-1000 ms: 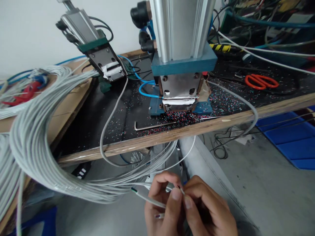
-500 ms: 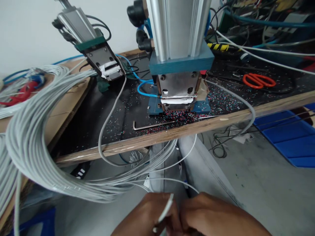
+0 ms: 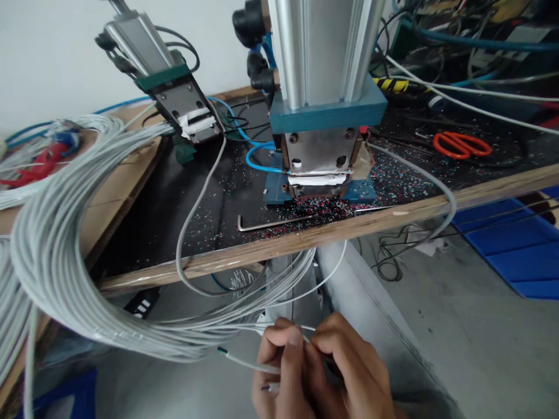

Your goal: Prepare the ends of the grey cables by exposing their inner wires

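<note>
My left hand (image 3: 279, 372) is closed, thumb and fingers pinching a light grey cable (image 3: 251, 365) whose dark-tipped end sticks out to the left. A second short cable end (image 3: 271, 387) pokes out between its fingers. Right beside it, my right hand (image 3: 356, 366) is closed with its fingertips on a cable where the two hands meet; much of that grip is hidden. Just behind both hands hangs a large coiled bundle of grey cables (image 3: 144, 334), sweeping down from the left. The person's grey trouser legs (image 3: 362, 285) lie beneath.
On the black workbench (image 3: 152, 233) stands a press with a blue plate (image 3: 327, 110), and a smaller press (image 3: 166, 87) is at back left. An L-shaped hex key (image 3: 275, 222), orange-handled scissors (image 3: 463, 144) and coloured scraps lie there. Blue trays (image 3: 506, 244) are at lower right.
Both hands have risen from the bottom edge and turned so the fingers show. The cable end that stood up over the left hand now points left, and another end shows.
</note>
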Action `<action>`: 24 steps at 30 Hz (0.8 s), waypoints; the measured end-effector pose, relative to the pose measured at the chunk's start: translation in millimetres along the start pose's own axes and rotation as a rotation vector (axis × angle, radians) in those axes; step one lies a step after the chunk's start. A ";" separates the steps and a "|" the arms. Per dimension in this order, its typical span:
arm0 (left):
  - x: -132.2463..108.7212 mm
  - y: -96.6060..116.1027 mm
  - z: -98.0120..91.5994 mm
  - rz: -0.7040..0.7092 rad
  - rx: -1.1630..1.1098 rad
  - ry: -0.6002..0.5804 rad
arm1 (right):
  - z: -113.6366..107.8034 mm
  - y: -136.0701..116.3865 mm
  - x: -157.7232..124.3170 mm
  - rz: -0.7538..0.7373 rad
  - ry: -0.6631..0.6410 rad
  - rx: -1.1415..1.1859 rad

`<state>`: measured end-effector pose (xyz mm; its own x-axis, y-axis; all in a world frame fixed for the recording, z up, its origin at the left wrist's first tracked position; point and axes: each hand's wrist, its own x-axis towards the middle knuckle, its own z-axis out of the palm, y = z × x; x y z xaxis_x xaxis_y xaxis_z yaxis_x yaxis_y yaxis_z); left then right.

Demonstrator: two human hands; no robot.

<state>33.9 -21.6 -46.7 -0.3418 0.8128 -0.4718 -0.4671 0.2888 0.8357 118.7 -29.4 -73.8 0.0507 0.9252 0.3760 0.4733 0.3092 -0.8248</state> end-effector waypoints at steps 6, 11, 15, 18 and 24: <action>24.7 31.6 -23.7 -0.057 0.249 -0.411 | -37.0 11.9 21.0 -0.098 -0.493 0.114; 25.6 23.1 -21.9 0.020 0.200 -0.406 | -25.1 12.0 20.0 0.025 -0.265 0.284; 11.7 10.5 -7.7 0.019 0.086 -0.240 | -2.5 9.7 5.8 -0.008 -0.006 0.230; 4.7 12.5 -0.8 0.007 0.034 -0.160 | 0.6 7.2 1.0 -0.005 -0.020 0.191; 1.7 19.6 4.6 -0.015 -0.006 -0.111 | -3.3 2.4 1.4 -0.010 -0.005 0.205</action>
<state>27.9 -12.2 -29.8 -0.2429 0.8594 -0.4500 -0.4760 0.2986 0.8272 122.8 -28.1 -73.8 0.0424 0.9227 0.3831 0.2851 0.3564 -0.8898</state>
